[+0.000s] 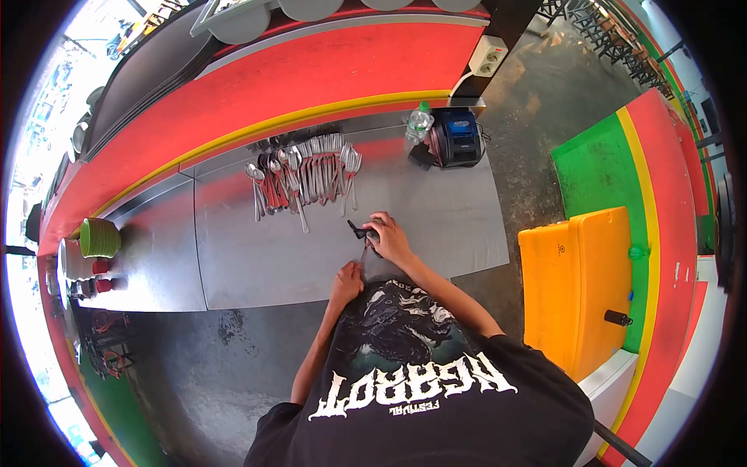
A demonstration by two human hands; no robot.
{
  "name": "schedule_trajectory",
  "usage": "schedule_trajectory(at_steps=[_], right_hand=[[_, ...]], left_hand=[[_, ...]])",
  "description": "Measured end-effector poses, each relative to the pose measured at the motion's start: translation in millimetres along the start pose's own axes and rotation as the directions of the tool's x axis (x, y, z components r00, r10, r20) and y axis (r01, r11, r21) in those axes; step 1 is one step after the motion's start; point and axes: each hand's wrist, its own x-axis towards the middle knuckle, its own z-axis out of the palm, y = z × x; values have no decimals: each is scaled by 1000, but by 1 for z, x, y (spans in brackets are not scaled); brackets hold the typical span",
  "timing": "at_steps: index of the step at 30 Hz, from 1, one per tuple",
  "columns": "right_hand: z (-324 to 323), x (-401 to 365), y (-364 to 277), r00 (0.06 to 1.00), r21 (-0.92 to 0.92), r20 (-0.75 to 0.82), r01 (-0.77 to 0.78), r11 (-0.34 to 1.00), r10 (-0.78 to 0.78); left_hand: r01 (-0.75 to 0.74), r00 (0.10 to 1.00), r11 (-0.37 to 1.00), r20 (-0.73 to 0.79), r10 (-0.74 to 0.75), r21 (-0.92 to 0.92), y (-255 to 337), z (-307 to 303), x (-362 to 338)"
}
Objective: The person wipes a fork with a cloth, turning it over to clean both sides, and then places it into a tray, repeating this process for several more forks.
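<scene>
My left hand (pixel 349 282) is closed on the lower end of a thin metal utensil (pixel 363 254) near the front edge of the metal counter (pixel 428 202). Just above and to the right, my right hand (pixel 389 239) is closed round a dark cloth (pixel 357 229), which sits at the utensil's upper end. Whether the utensil is a fork or a spoon cannot be made out. Beyond my hands, several spoons and forks (pixel 303 175) lie side by side in a row on the counter.
A plastic bottle (pixel 419 122) and a black-and-blue device (pixel 457 138) stand at the back right. Green plates (pixel 99 238) are stacked at the far left. A yellow box (pixel 576 284) stands on the right, beyond the counter. A red wall (pixel 342 70) runs behind.
</scene>
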Motion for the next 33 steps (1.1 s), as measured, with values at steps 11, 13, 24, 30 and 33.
schedule_trajectory(at_steps=[11,13,24,30,33], right_hand=[[2,16,16,953,187,-143,-240,953,268],[-5,16,6,955,295,-120,-228,928,273],[-25,-1,-42,981,182,69,165,969,-180],[-13,2,-17,994,82,10,107,991,-109],[-10,5,-10,998,113,7,60,992,-61]], left_hand=[[118,932,937,-363,10,329,16,-18,-18],[35,934,956,-350,73,292,11,-13,-12],[178,984,901,93,-153,-396,30,13,16],[327,936,867,253,-244,-376,17,1,9],[290,949,890,226,-220,-352,15,0,14]])
